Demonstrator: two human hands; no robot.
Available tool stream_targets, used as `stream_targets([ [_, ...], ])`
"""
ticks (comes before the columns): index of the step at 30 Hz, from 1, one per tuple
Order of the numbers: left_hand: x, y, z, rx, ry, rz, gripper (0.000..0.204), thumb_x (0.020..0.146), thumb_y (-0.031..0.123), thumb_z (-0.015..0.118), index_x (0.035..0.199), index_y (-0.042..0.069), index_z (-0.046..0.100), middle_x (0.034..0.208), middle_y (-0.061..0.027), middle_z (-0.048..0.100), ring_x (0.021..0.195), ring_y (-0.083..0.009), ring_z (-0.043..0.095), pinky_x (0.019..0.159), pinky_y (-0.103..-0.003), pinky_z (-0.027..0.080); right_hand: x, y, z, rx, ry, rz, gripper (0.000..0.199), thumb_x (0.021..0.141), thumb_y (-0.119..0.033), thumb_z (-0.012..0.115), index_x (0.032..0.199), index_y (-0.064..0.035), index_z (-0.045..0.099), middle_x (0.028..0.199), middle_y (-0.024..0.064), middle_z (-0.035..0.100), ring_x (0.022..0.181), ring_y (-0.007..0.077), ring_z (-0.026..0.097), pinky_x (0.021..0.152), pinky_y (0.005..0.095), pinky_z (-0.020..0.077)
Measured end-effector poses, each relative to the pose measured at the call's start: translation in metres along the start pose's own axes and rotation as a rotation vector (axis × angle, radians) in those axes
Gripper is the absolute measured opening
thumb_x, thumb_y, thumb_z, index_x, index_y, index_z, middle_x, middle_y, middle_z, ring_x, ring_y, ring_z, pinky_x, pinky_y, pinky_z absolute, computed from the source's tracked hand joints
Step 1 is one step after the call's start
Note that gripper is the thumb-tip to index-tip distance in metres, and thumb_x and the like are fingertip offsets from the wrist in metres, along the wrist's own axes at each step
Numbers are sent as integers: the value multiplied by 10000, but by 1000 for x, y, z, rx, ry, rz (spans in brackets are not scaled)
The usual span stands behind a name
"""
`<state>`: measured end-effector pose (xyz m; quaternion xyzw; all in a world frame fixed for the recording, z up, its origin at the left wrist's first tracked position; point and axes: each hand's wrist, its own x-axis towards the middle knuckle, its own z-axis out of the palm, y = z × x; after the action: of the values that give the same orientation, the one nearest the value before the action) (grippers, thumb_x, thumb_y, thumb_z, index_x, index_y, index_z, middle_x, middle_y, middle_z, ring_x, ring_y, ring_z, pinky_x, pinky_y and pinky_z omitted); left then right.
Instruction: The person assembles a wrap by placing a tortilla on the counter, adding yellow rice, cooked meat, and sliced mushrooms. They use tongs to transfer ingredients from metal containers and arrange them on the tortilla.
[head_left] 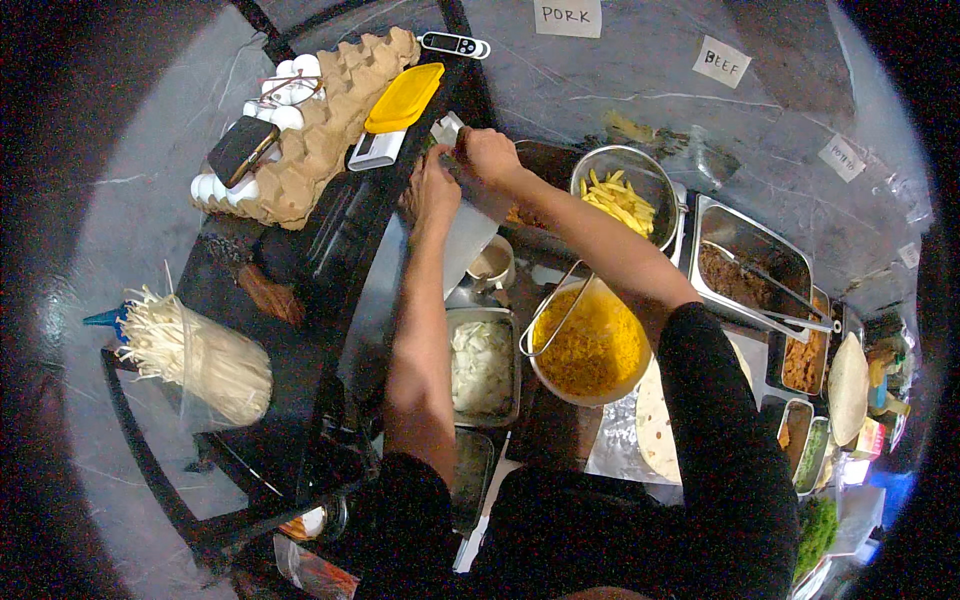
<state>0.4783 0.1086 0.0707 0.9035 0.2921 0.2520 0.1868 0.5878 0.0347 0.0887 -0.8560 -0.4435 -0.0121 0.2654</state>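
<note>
Silvery piece, small and blurred, sits between the left hand and right hand; curled knuckles hide the fingertips, so I cannot tell whether either hand pinches it. Nearby lie a smooth yellow lid and a bumpy pulp egg carton. The right forearm overlaps a round bowl of yellow shreds; a black sleeve covers part of a flat, brown-spotted tortilla.
</note>
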Motion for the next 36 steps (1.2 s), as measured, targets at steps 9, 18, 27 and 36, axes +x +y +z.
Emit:
stream_targets([
  [9,20,29,3,-169,255,152,191,897,228,601,1046,112,624,1015,-143,661,950,-370,620,760,-451,477,-2,34,-2,506,30,-7,155,938,-158,530,1016,-27,502,914,109,674,624,201,678,458,352,541],
  [18,39,22,13,-420,165,-192,181,861,218,643,954,65,672,925,-117,705,882,-332,667,780,-410,507,-7,45,-11,697,-110,204,249,900,-228,605,1109,-94,585,863,118,695,682,246,696,532,382,568],
  [27,55,22,28,-147,128,-108,264,877,254,611,1066,75,650,1024,-160,685,978,-386,633,842,-435,490,-12,53,-1,382,-90,21,279,848,-173,665,1123,-156,620,863,57,695,822,198,675,758,363,519],
  [36,103,-49,64,-493,-287,-569,555,930,605,405,1123,150,655,864,-69,715,814,-157,674,683,-326,524,-6,39,-7,290,-8,119,293,906,-283,602,1166,-149,591,954,125,697,886,287,682,755,433,520],
])
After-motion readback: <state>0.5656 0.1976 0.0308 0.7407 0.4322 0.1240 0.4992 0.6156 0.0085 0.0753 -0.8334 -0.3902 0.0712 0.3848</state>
